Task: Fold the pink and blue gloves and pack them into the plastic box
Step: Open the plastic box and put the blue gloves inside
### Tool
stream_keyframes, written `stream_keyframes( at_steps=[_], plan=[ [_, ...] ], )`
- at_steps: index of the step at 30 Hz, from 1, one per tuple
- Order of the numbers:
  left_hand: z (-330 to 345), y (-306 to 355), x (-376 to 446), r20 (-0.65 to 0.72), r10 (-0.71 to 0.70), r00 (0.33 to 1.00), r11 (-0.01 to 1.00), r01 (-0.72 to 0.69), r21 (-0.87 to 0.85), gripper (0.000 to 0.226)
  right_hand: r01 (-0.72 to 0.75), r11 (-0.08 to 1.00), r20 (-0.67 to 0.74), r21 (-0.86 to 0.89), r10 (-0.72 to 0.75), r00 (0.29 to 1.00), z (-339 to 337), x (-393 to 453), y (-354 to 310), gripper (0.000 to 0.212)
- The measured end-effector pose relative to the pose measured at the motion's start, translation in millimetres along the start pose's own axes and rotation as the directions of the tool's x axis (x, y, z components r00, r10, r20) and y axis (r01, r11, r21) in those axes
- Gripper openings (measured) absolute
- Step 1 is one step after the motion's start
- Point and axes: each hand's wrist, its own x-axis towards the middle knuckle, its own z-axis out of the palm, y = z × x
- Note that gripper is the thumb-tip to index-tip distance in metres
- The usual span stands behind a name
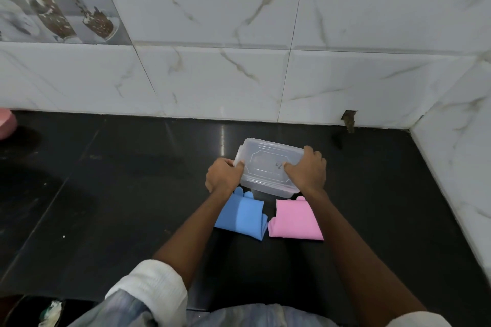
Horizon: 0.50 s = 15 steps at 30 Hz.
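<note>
Black counter by tiled wall; both hands' fingers grip lidded plastic box ends; folded gloves near edge.

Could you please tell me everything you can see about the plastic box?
The plastic box is a clear, rectangular container with rounded corners and looks like thin translucent plastic. Its lid is on, with a raised outline moulded into the top and a small dark mark near its right side. It sits tilted over the dark counter, close to the tiled wall. The left hand grips its left end and the right hand its right end. I cannot see anything inside it.
</note>
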Motion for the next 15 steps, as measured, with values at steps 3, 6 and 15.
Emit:
stream_keyframes(
  at_steps=[3, 6, 15],
  plan=[
    [-2, 0, -3, 0.001, 0.017, 1.0, 1.0, -0.017, -0.017, 0.028, -0.018, 0.994, 0.004, 0.111, 0.018, 1.0, -1, -3, 2, 0.062],
    [-5, 1, -8, -0.003, 0.021, 1.0, 1.0, -0.021, -0.023, 0.026, -0.022, 0.989, 0.008, 0.148, 0.021, 1.0, -1, -5, 1, 0.062],
    [-9, 7, -17, 0.029, 0.049, 0.998, 0.999, -0.048, -0.01, 0.031, 0.007, 0.969, -0.055, 0.246, 0.006, 0.998, 4, -8, -12, 0.066]
  ],
)
